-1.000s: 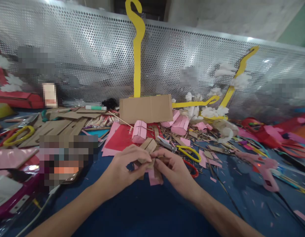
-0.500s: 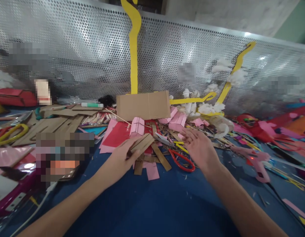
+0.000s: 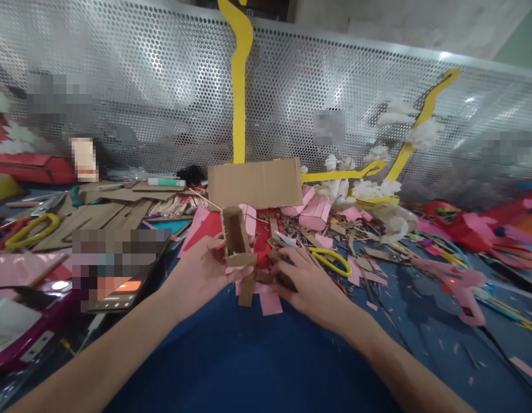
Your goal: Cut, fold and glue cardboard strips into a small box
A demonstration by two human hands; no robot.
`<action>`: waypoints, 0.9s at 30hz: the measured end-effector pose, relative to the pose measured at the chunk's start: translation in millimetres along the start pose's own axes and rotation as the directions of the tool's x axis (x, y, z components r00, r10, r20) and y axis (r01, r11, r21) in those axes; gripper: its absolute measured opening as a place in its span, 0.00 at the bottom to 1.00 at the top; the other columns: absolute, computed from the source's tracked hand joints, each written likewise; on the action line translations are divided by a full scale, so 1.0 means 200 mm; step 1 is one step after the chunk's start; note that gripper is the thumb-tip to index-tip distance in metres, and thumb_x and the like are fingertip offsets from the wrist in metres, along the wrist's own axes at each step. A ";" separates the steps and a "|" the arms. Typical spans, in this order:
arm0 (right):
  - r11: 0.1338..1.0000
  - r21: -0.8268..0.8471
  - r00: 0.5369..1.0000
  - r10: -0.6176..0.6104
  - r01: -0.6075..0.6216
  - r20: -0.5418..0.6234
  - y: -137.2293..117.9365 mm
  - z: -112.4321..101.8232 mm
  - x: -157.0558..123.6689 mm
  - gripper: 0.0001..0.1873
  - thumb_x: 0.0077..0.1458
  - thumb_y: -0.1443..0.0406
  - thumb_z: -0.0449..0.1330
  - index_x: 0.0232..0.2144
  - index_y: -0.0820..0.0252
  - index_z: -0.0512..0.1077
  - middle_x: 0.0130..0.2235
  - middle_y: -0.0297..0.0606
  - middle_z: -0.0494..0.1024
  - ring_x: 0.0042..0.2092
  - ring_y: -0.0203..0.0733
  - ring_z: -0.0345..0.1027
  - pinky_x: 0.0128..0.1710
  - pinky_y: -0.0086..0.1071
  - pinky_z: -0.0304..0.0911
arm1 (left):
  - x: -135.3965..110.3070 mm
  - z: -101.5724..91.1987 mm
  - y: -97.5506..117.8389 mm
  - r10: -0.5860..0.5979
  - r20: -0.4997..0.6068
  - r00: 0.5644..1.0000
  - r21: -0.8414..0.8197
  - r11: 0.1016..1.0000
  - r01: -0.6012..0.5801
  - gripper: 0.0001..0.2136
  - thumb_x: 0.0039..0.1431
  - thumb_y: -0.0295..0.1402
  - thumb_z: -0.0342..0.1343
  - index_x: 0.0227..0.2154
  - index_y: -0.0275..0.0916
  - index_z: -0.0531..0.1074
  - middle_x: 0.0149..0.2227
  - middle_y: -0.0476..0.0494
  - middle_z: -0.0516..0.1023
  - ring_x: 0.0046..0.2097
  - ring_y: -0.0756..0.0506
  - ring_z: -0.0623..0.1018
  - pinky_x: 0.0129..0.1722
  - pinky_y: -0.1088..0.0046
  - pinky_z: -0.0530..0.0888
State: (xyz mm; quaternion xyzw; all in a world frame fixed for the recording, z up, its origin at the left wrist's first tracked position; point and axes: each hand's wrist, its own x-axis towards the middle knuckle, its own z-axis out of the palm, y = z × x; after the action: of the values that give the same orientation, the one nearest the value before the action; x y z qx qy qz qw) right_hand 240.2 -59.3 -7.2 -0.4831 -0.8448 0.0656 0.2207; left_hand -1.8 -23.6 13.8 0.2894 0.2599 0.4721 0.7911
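Cardboard box (image 3: 240,258), open side showing, held before the upright cardboard panel (image 3: 255,186).
Blue tabletop (image 3: 249,361) spreads in front of the panel; there the left hand (image 3: 201,269) has its fingers clamped on the box, while the right hand (image 3: 306,281) curls, grip impossible to tell. Right of the panel: pink glue gun (image 3: 461,281), then, nearer it, scissors (image 3: 335,262).

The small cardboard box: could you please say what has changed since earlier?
The left hand turned the box so its open hollow shows. The right hand moved off it to the right, then returned left to the cardboard strips. The glue gun stayed put.
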 end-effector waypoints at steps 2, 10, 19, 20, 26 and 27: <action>0.998 -0.018 0.998 0.060 -0.060 0.030 0.02 0.03 0.00 0.03 0.62 0.69 0.64 0.38 0.57 0.74 0.57 0.47 0.72 0.61 0.57 0.64 0.58 0.51 0.64 | -0.01 -0.01 -0.01 -0.018 0.034 0.999 0.003 1.000 0.018 0.10 0.65 0.30 0.54 0.45 0.34 0.76 0.44 0.32 0.81 0.45 0.36 0.82 0.47 0.54 0.81; 0.951 0.268 0.975 0.187 -0.151 -0.116 0.07 -0.01 0.03 0.06 0.60 0.68 0.65 0.30 0.56 0.73 0.46 0.41 0.75 0.50 0.49 0.70 0.52 0.45 0.64 | -0.02 0.00 -0.03 -0.006 0.064 0.998 0.152 0.988 -0.004 0.13 0.66 0.32 0.55 0.53 0.41 0.71 0.49 0.36 0.80 0.46 0.38 0.81 0.45 0.56 0.80; 0.617 0.758 0.914 0.400 -0.213 -0.068 0.05 -0.07 0.04 0.16 0.63 0.53 0.62 0.32 0.58 0.77 0.26 0.31 0.72 0.27 0.36 0.63 0.28 0.31 0.59 | -0.01 0.02 -0.05 -0.033 -0.007 0.999 0.199 0.979 0.034 0.12 0.66 0.36 0.58 0.50 0.41 0.72 0.45 0.39 0.80 0.41 0.41 0.81 0.42 0.58 0.81; 0.641 0.737 0.922 0.381 -0.214 -0.063 0.05 -0.07 0.04 0.14 0.63 0.54 0.62 0.34 0.58 0.78 0.27 0.32 0.74 0.27 0.37 0.64 0.29 0.32 0.60 | -0.01 0.02 -0.05 -0.018 -0.026 0.999 0.201 0.979 0.023 0.12 0.66 0.36 0.58 0.50 0.41 0.72 0.46 0.39 0.80 0.41 0.41 0.81 0.42 0.59 0.81; 0.919 0.326 0.929 0.300 -0.220 -0.217 0.08 -0.04 0.02 0.08 0.61 0.61 0.64 0.42 0.52 0.80 0.38 0.40 0.82 0.39 0.48 0.74 0.39 0.39 0.65 | 0.01 0.00 -0.03 0.072 -0.075 0.995 0.186 0.981 -0.057 0.11 0.68 0.39 0.56 0.48 0.41 0.74 0.50 0.39 0.80 0.46 0.42 0.81 0.44 0.64 0.82; 0.937 0.266 0.938 0.282 -0.224 -0.203 0.09 -0.03 0.01 0.10 0.58 0.62 0.66 0.43 0.52 0.80 0.40 0.40 0.83 0.41 0.50 0.75 0.41 0.40 0.65 | 0.01 0.00 -0.03 0.083 -0.070 0.994 0.182 0.981 -0.069 0.12 0.68 0.39 0.56 0.49 0.41 0.73 0.50 0.39 0.80 0.46 0.42 0.81 0.43 0.64 0.82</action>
State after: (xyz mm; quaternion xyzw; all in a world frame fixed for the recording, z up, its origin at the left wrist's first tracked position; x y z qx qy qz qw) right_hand 255.8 -49.0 -6.8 -0.5626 -0.7284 0.1366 0.3663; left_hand 3.0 -24.1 9.1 0.3507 0.3205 0.4876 0.7325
